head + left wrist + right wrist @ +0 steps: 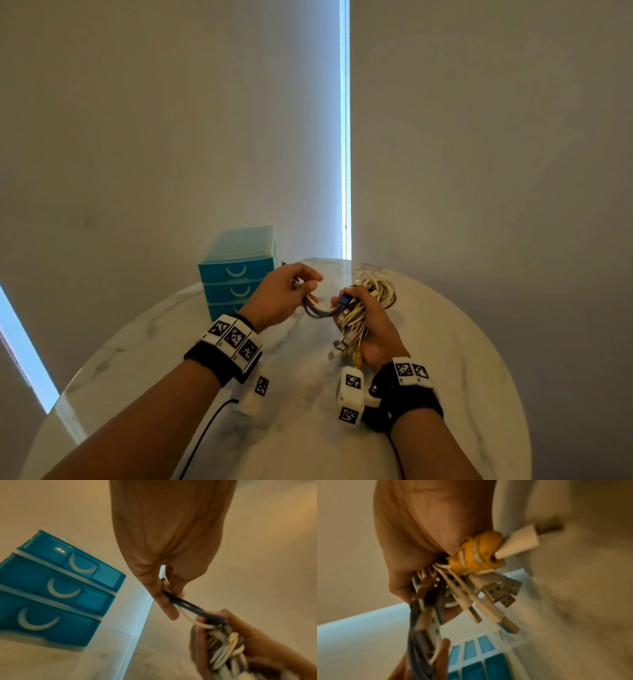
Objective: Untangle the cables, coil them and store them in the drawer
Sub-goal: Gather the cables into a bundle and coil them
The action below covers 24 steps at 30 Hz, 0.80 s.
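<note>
Holding a fat bunch of cables (363, 308) tight in the right hand (373, 329), just above the round marble worktop (462, 359), fingers wrapped all the way round. Mostly white cables, with a few dark ones mixed in. Sticking out under that fist: a yellow plug (476, 555), some flat white plugs (498, 592) and a pointed white one, all a bit blurry in the right wrist view. Pinching a dark cable (320, 310) with the left hand (281, 298), thumb and fingers curled on it. Running from that pinch in a short loop across to a blue plug (344, 300) at the top of the bunch. Both hands close together, near the far side of the worktop. Standing to the left of the hands, at the back edge: a small blue drawer unit (236, 274) with three drawers, each with a white curved handle (80, 566), all pushed in.
</note>
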Available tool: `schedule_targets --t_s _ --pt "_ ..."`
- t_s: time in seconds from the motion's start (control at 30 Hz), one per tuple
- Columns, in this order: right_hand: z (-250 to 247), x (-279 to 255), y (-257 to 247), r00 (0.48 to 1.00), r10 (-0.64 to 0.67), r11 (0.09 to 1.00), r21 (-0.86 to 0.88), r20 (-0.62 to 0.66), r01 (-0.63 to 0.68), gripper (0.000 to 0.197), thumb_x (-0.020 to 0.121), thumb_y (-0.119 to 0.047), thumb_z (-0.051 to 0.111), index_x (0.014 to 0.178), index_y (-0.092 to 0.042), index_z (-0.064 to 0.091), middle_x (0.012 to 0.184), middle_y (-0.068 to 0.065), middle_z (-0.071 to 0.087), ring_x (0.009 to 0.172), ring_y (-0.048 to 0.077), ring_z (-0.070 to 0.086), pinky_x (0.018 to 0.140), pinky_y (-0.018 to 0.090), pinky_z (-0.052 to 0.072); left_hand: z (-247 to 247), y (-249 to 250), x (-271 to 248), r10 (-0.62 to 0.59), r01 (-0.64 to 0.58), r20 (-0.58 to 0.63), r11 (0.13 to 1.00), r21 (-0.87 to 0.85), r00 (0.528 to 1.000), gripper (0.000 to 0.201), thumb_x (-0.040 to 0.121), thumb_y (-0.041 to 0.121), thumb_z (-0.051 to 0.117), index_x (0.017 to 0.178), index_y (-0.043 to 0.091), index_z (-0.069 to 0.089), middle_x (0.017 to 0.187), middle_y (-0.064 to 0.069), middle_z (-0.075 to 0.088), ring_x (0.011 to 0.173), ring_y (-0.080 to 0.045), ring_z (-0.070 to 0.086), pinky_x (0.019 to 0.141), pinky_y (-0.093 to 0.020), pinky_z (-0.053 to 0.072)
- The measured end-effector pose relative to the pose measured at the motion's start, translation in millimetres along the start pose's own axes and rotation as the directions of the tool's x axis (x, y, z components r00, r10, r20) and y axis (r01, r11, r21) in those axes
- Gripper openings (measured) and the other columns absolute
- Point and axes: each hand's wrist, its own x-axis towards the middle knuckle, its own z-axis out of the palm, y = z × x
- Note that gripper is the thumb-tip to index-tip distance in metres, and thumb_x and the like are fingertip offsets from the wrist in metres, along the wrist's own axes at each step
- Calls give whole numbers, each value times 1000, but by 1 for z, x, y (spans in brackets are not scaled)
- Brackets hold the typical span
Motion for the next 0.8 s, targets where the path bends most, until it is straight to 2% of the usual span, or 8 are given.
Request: schedule_targets --t_s 0.07,0.2,0.27,0.33,0.43,0.57,0.7,0.8 --pt "1 1 7 1000 12 995 -94 -16 -13 6 97 -10 71 93 -6 73 91 14 77 89 27 77 87 42 65 2 -1 3 45 -45 -86 999 12 995 30 104 11 68 129 26 69 136 2 61 106 -20 75 98 -37 62" --pt "7 1 15 1000 -8 972 -234 24 13 16 96 -9 74 108 1 73 107 24 78 111 39 77 97 54 62 15 -5 6 94 -97 -141 995 -13 986 62 99 5 72 140 48 58 142 10 52 123 -24 67 106 -45 59" --pt "6 2 18 998 -36 949 -310 60 53 29 95 -10 75 120 4 71 116 27 77 117 46 73 102 60 59 22 -5 5 91 -97 -118 994 -50 989 65 100 4 70 142 52 55 143 1 58 120 -28 70 101 -49 62" --pt "4 4 21 995 -48 934 -348 91 76 40 95 -13 75 131 1 67 121 28 75 115 48 73 103 63 57 27 -3 3 83 -94 -80 985 -143 993 61 104 0 63 143 47 57 139 -12 64 111 -30 75 90 -48 66" --pt "3 6 21 994 -53 936 -342 99 84 45 95 -15 76 135 1 63 118 31 75 109 50 74 100 63 59 32 -1 2 8 -23 -50 955 -296 999 47 110 2 53 140 37 64 142 -13 63 110 -27 77 84 -43 68" --pt "2 5 21 995 -62 915 -394 82 89 33 98 -14 73 126 2 69 110 30 76 99 42 76 96 60 62 31 2 5 -97 95 10 956 -278 995 40 118 20 32 144 33 60 145 -7 60 121 -19 68 100 -41 62" --pt "1 6 22 994 -30 890 -449 105 75 35 95 -18 77 123 3 70 107 29 77 96 40 75 96 58 60 19 7 13 -91 106 112 985 -136 990 53 111 1 31 153 29 46 138 -13 59 125 -26 65 99 -44 63" --pt "4 6 22 991 -18 846 -527 129 84 37 90 -19 81 119 2 73 106 26 79 96 36 78 89 48 64 7 9 16 -83 95 197 994 -56 977 62 108 -3 33 160 31 36 141 -14 57 130 -29 61 107 -50 58"
